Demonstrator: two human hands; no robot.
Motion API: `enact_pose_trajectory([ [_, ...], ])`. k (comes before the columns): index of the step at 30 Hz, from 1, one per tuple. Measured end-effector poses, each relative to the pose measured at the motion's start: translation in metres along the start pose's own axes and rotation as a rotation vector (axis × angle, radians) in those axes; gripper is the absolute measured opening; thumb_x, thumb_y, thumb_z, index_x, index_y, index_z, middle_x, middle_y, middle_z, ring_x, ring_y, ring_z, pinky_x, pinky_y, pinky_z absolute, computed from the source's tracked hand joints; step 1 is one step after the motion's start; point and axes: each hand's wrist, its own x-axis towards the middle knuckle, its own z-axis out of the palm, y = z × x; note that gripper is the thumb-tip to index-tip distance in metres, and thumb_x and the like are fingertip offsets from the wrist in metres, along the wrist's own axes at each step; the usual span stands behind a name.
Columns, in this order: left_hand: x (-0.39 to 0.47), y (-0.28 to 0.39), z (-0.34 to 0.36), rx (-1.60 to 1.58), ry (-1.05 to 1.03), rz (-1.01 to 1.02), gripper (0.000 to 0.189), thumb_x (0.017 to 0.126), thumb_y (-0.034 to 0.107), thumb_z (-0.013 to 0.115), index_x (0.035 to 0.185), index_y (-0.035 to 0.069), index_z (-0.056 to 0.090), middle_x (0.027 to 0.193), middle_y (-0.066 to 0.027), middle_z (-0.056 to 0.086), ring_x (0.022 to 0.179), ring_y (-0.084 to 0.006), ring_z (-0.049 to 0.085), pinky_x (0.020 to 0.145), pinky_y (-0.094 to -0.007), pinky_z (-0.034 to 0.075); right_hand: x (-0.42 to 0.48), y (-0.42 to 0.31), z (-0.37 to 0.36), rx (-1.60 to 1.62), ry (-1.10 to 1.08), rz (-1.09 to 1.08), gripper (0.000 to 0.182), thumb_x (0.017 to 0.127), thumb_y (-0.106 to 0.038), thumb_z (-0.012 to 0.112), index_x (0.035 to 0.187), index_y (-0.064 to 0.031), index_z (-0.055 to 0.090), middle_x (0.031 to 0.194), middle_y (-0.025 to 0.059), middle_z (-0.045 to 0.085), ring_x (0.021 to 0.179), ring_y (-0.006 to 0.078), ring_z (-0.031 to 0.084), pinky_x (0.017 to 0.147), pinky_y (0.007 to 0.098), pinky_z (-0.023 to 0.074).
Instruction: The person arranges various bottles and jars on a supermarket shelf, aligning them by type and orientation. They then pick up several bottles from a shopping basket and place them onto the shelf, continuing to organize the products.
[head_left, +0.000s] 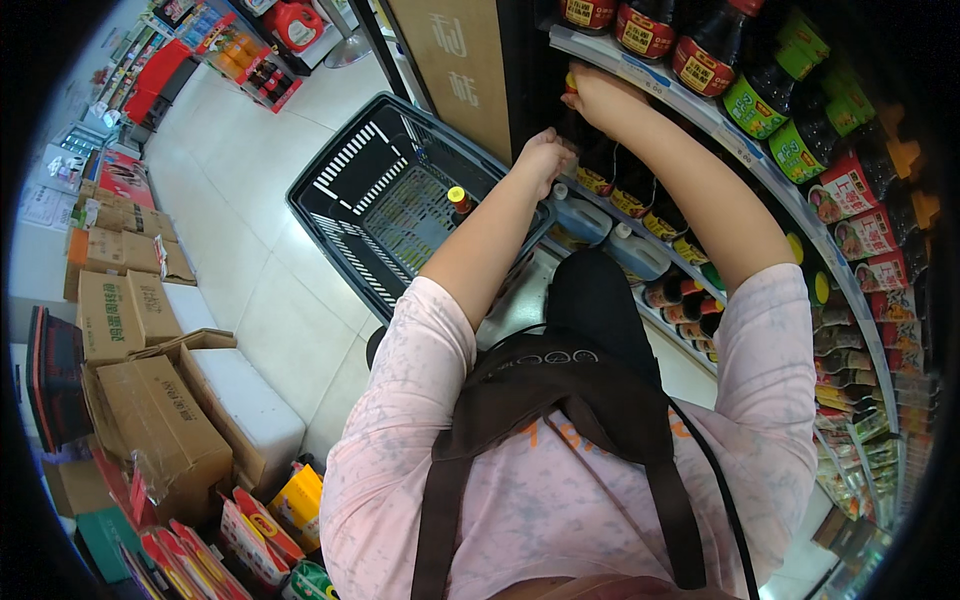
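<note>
My right hand (609, 97) reaches under the upper shelf edge. Its fingers are around a yellow-and-red bottle cap (571, 81); the dark bottle body below is lost in shadow. Lower and to the left, my left hand (546, 159) has bent fingers near the bottles on the shelf below. Whether it grips anything is unclear. Beside my left forearm, a dark grey plastic shopping basket (337, 161) contains a bottle with a yellow cap (457, 197), partly covered by that forearm.
Dark sauce bottles with red labels (645, 30) line the upper shelf (720, 131). Large jugs (636, 251) stand lower down. A tan panel (457, 75) rises behind the basket. Cardboard boxes (161, 420) and a white foam box (244, 397) lie left, across the tiled floor (247, 225).
</note>
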Motion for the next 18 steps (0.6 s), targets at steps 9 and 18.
enact_pose_trajectory([
  [9, 0.003, 0.002, 0.022, 0.112, 0.156, -0.025, 0.024, 0.069, -0.007, 0.052, 0.082, 0.01, 0.042, 0.07, -0.0002, 0.038, 0.056, -0.0105, 0.038, 0.049, -0.0237, 0.03, 0.02, 0.017, 0.026, 0.082, -0.145, 0.237, 0.034, 0.08, -0.026, 0.058, 0.103, -0.0006, 0.054, 0.101, 0.0186, 0.057, 0.094, 0.0319, 0.056, 0.079, 0.0389, 0.0452],
  [18, 0.021, -0.008, 0.017, 0.237, 0.161, -0.021, 0.053, 0.069, -0.005, 0.054, 0.12, 0.003, 0.043, 0.095, -0.0094, 0.052, 0.08, -0.0195, 0.049, 0.067, -0.0292, 0.039, 0.027, 0.043, 0.062, -0.037, -0.03, 0.153, 0.036, 0.081, -0.032, 0.057, 0.102, -0.0034, 0.057, 0.102, 0.0176, 0.058, 0.095, 0.0311, 0.055, 0.081, 0.0387, 0.0426],
])
